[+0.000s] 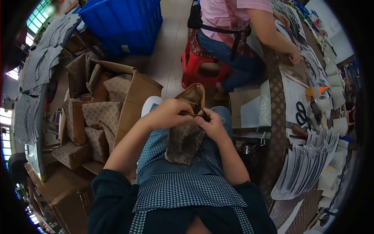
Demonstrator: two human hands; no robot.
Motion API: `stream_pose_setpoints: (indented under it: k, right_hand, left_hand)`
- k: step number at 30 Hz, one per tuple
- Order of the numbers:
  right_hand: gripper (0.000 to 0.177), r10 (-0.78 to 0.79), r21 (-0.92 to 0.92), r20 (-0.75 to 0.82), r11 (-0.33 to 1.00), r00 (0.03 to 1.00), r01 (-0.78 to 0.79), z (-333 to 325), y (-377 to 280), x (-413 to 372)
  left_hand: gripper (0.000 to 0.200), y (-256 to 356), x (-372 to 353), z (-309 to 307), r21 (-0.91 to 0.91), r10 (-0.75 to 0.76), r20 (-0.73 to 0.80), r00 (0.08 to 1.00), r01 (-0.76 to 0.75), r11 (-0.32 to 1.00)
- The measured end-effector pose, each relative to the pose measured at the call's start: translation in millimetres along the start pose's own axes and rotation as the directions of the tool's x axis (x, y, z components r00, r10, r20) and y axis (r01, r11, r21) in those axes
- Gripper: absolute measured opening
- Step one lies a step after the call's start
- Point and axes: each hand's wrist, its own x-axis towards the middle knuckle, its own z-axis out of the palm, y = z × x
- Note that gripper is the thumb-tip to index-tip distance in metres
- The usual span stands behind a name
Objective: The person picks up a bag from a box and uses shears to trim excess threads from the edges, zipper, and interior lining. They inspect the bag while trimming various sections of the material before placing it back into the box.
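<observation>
A brown patterned bag piece (182, 145) with a tan lining rests on my lap, over a checked apron (187, 191). My left hand (169, 113) is closed on the bag's upper edge, its fingers pinching a thin brown strip there. Opposite it, my right hand (211, 124) pinches the same edge with thumb and forefinger, close to the left fingertips. The tan open end (198, 93) of the bag sticks up beyond both hands. Any small item between the fingertips is too small to make out.
At left, a cardboard box (130, 101) holds several similar bag pieces (102, 111). Beyond stands a blue bin (120, 27). A person (233, 35) sits on a red stool (191, 66) at the right-hand bench, which bears black scissors (302, 114) and stacked grey pieces (307, 163).
</observation>
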Motion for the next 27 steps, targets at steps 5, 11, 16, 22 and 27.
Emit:
stream_pose_setpoints:
  k: [5,11,16,22,27]
  right_hand:
    - [0.025,0.103,0.205,0.005,0.973,0.995,-0.102,-8.0,-5.8,6.0]
    - [0.027,0.069,0.19,-0.028,0.98,0.997,-0.063,-1.3,-2.5,8.6]
    - [0.033,0.033,0.156,0.04,0.987,0.999,-0.039,3.3,-3.3,16.5]
    - [0.038,-0.016,0.149,0.045,0.989,0.999,0.009,10.0,-3.1,26.8]
    - [0.037,-0.062,0.124,0.05,0.991,0.997,0.055,-1.0,-3.8,34.8]
  left_hand:
    - [0.047,-1.0,-7.1,-6.2,-0.164,0.045,-0.148,0.988,-0.069,0.984]
    - [0.044,-2.7,-21.2,-0.6,-0.253,-0.017,-0.211,0.977,-0.038,0.967]
    - [0.032,-16.3,-20.7,-13.7,-0.517,-0.082,-0.035,0.996,0.052,0.854]
    - [0.03,-17.7,-13.4,-34.7,-0.484,-0.061,0.142,0.988,0.123,0.867]
    - [0.029,-0.4,-16.3,-14.1,-0.618,-0.154,0.057,0.986,0.157,0.771]
